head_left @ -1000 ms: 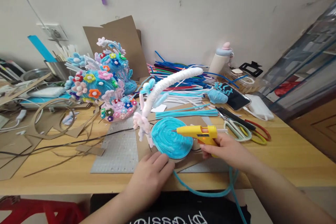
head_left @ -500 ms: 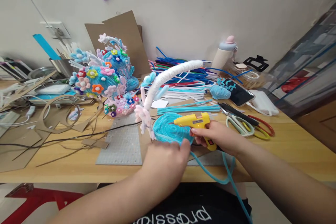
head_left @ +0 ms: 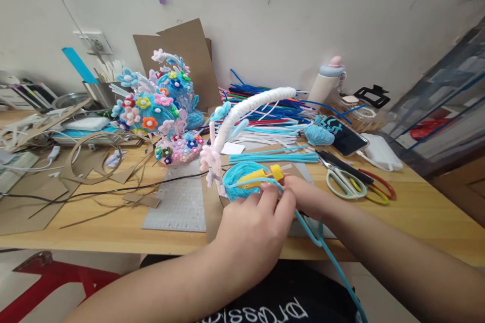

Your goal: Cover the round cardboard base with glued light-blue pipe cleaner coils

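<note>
My right hand point(head_left: 303, 193) is closed round a yellow glue gun point(head_left: 254, 177), partly hidden behind my left hand; its nozzle points left over a coiled disc of blue pipe cleaner point(head_left: 235, 191). In front of the gun, my left hand point(head_left: 261, 224) pinches a blue pipe cleaner point(head_left: 316, 242). One part of that strand crosses over the coil and the gun, and the rest hangs down past the table edge. A thick white curved stem point(head_left: 242, 111) rises at the coil's left side, with a pale pink flower point(head_left: 210, 159) near its foot.
Behind the coil lie blue pipe cleaners point(head_left: 273, 157) and a multicoloured pile. Scissors point(head_left: 345, 184) and pliers lie right, near a phone point(head_left: 346, 139) and a bottle point(head_left: 326, 83). Flower-covered blue figures point(head_left: 151, 111) stand left. A black cable point(head_left: 125, 186) crosses the table beside cardboard scraps.
My left hand has risen and moved right, lifting the blue strand across the front of the glue gun. The gun has shifted left and tilted. The view has turned slightly.
</note>
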`<state>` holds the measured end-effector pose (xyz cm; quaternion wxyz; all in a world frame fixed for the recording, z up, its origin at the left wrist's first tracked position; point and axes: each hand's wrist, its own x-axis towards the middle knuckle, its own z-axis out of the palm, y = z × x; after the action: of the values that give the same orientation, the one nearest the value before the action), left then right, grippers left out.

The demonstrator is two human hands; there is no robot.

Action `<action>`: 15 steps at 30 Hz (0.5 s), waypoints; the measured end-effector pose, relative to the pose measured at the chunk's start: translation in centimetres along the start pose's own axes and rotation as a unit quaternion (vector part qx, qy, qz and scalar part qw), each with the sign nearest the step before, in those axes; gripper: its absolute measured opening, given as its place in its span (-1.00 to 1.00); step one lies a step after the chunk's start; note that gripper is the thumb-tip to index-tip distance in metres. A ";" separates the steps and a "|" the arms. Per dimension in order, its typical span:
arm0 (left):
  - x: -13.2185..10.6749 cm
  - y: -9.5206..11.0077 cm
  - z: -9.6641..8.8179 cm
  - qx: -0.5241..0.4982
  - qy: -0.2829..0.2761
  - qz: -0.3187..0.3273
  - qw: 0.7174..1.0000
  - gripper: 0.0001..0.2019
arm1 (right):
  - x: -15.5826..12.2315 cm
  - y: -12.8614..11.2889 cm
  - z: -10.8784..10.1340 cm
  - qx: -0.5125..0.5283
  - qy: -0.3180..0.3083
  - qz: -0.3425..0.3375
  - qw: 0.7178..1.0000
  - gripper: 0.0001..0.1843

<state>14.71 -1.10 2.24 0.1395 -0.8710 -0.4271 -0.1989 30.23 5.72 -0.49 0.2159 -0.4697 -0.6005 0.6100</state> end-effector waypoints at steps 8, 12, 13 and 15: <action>-0.2 1.5 0.3 -0.017 -0.042 -0.010 0.999 -0.46 | 1.4 -1.8 0.9 -0.032 -0.023 0.028 0.999 -0.73; 0.0 1.5 0.3 -0.030 -0.059 0.004 0.998 -0.46 | 1.6 -2.6 1.1 -0.028 -0.025 0.022 0.999 -0.74; 0.0 1.5 0.3 -0.033 -0.063 0.006 0.997 -0.46 | 1.5 -2.7 1.1 -0.025 -0.022 0.017 0.999 -0.74; 0.0 1.5 0.4 -0.039 -0.072 0.010 0.997 -0.46 | 1.4 -2.7 1.1 -0.016 -0.010 0.000 1.000 -0.73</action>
<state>15.95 -1.86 1.79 0.0766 -0.8920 -0.4193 -0.1507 27.83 6.80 1.40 0.2023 -0.4674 -0.6123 0.6048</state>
